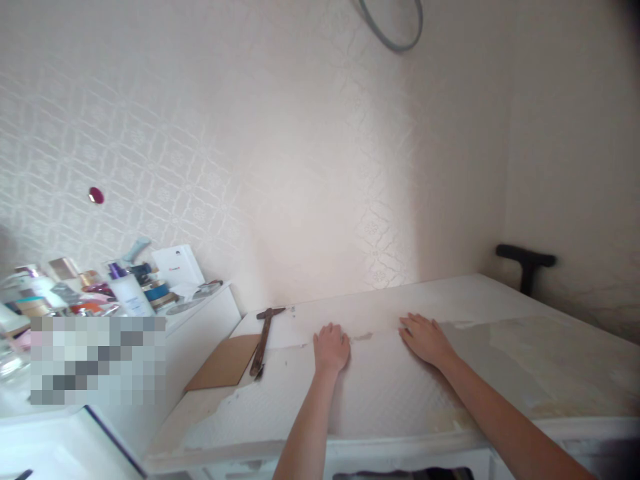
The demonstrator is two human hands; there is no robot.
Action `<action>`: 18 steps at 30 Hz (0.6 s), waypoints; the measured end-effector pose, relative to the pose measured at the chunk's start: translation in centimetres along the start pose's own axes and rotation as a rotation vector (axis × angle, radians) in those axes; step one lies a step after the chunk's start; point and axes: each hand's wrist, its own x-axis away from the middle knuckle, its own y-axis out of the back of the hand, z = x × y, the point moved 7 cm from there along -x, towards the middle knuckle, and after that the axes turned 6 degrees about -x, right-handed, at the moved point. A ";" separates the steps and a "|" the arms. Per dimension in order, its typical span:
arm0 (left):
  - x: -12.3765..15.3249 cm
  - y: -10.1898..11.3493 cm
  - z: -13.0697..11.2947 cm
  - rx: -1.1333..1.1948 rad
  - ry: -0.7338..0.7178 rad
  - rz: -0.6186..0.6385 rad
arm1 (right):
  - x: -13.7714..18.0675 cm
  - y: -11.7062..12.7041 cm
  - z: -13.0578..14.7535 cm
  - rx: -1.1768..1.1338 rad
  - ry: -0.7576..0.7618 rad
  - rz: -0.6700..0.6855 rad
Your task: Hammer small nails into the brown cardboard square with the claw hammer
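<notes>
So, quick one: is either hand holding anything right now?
Left hand: open, palm down on the worn white tabletop, nothing visibly held.
Right hand: open, palm down there too, nothing visibly held.

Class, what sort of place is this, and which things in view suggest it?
Likely a room in a home, perhaps a bedroom: patterned wallpaper and cosmetic-looking bottles crowded on a white cabinet.
</notes>
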 end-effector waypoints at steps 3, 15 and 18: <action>0.0 0.0 0.0 -0.005 -0.001 0.001 | 0.1 0.0 0.0 0.004 -0.002 0.003; 0.0 0.0 0.0 -0.005 0.000 -0.004 | -0.1 -0.2 -0.1 -0.002 -0.012 0.002; -0.1 -0.1 0.1 -0.002 -0.003 -0.006 | 0.0 -0.1 -0.1 -0.005 -0.008 0.001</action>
